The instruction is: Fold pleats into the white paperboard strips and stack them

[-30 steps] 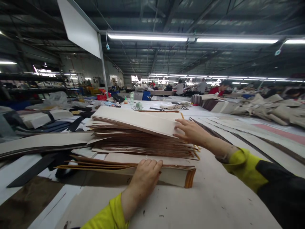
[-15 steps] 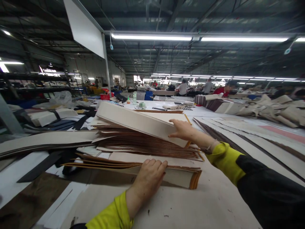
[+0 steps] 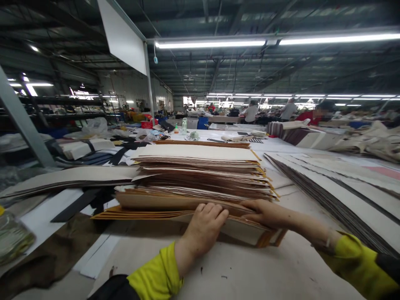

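Currently, from my remote seat on the head camera, I have both hands on a bundle of strips [image 3: 175, 203] standing on its long edge atop a pale work surface [image 3: 250, 271]. My left hand [image 3: 203, 231] curls over the bundle's upper edge near the middle, fingers close together and hooked over it, the thumb out of sight. My right hand [image 3: 268, 213] lies along the bundle's right part, fingers partly extended and slightly parted over the top; I cannot tell whether they pinch a strip or merely rest there.

By my reckoning, only a modest share is gathered: several strips stand on edge under my hands, while a much thicker stack [image 3: 203, 173] lies flat just behind, most of the work apparently left in it. How many strips it holds, I cannot count.

The bundle shows tan and cream faces with yellow-orange edges, its layers stepped and splayed at the left end, slightly uneven at the right. To the right, near the stack, lie long layered strips [image 3: 331, 204].
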`<state>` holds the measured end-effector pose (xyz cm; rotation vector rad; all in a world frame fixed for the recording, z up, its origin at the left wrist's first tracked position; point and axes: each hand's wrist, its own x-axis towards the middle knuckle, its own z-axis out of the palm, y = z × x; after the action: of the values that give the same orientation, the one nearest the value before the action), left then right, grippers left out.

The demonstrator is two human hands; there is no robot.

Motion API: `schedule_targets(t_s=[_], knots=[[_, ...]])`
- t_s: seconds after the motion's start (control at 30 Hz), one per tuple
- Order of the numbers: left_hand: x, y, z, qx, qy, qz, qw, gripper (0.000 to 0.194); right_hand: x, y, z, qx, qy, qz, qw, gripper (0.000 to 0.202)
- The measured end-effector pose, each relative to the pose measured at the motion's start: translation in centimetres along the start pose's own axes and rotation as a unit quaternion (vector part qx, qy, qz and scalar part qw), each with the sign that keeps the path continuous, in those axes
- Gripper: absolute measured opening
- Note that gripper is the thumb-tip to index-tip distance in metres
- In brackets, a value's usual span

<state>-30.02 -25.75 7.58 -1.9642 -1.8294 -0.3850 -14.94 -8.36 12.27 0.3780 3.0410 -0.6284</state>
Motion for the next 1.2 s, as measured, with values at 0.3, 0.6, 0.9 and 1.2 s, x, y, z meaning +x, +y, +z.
schedule_targets(t_s=[0.3, 0.6, 0.9, 1.2], knots=[[0.3, -0.9, -1.6, -0.016, -0.067, -0.038, 0.997, 0.059, 1.8, 0.1, -4.3, 0.086, 0.169, 0.061, 0.980, 0.035], [0.4, -0.7, -1.5, -0.042, -0.092, -0.046, 0.994, 0.056, 6.4, 6.8, -10.1, 0.138, 0.414, 0.241, 0.867, 0.052], [0.4, -1.2, -1.4, -0.048, -0.092, -0.034, 0.994, 0.050, 2.7, 3.1, -8.6, 0.299, 0.389, 0.087, 0.867, 0.035], [0.3, 0.9, -3.3, -0.035, -0.074, 0.016, 0.996, 0.033, -7.8, 5.5, 0.3, 0.375, 0.092, 0.125, 0.914, 0.019]])
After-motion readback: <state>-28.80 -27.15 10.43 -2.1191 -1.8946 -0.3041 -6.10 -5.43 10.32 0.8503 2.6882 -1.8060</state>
